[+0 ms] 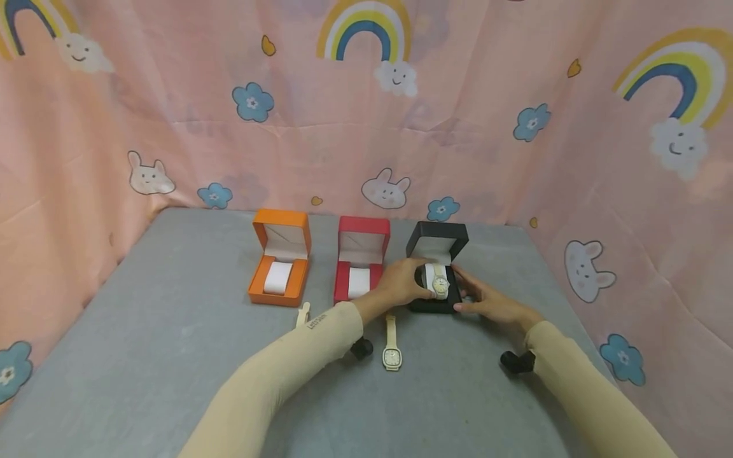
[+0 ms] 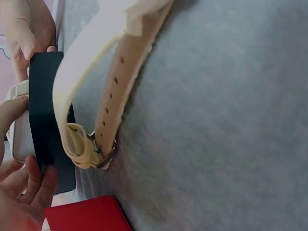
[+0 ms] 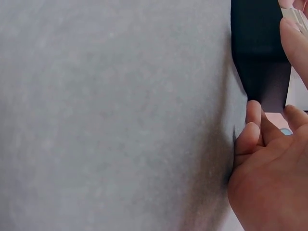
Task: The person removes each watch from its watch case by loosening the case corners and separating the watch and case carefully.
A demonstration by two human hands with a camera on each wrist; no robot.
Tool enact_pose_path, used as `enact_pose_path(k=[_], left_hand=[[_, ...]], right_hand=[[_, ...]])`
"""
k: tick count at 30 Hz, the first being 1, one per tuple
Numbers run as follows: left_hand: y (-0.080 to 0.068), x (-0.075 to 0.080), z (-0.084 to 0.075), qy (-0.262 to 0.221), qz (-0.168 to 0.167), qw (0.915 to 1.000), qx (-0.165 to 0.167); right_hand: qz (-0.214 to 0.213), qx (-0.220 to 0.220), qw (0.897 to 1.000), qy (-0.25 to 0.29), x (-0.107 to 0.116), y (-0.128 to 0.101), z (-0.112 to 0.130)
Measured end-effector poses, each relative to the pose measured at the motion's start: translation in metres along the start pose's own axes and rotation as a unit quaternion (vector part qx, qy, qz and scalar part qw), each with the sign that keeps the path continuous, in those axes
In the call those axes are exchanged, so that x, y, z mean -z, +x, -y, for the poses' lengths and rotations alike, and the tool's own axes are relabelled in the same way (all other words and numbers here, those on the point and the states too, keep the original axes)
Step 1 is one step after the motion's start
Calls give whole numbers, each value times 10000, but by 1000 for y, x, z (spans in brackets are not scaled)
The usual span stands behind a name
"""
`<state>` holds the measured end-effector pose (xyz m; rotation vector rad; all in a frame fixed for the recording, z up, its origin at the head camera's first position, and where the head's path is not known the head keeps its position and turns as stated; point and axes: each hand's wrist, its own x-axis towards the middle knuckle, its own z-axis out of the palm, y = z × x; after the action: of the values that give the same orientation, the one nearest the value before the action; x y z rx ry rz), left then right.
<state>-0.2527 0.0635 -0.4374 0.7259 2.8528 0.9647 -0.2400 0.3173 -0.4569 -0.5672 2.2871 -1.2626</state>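
Observation:
A black watch box [image 1: 436,307] stands with its lid raised at the right. On its white cushion [image 2: 22,137] sits a watch with a pale strap and round face [image 1: 440,285]. My left hand [image 1: 403,282] reaches over the box from the left and pinches the cushion with the watch between thumb and fingers. Against the box's right side rests my right hand [image 1: 494,305], its fingers touching the box; the right wrist view also shows this hand [image 3: 274,159] at the box corner. Part of the cushion is hidden by the left fingers.
To the left stand an open red box [image 1: 342,289] and an open orange box [image 1: 258,287], each with a white cushion. A cream-strapped watch [image 1: 392,356] lies in front of the red box. Another pale strap [image 1: 303,313] shows partly behind the left sleeve.

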Motion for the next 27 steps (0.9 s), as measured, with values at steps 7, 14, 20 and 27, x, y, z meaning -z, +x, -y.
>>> enact_pose_path(k=[7,14,20,27], left_hand=[[1,1,5,-711,51,9972,238],[1,2,7,-932,75,9953,258],[0,7,6,-973,110,9948,297],[-5,15,6,-1166,247,9925,256]], right_hand=[[-16,-16,10000,-36,0,0,0],[-53,-51,10000,-44,0,-1,-1],[-58,-114,9999,-4,1,-1,-2],[-88,-239,9996,77,1,0,-3]])
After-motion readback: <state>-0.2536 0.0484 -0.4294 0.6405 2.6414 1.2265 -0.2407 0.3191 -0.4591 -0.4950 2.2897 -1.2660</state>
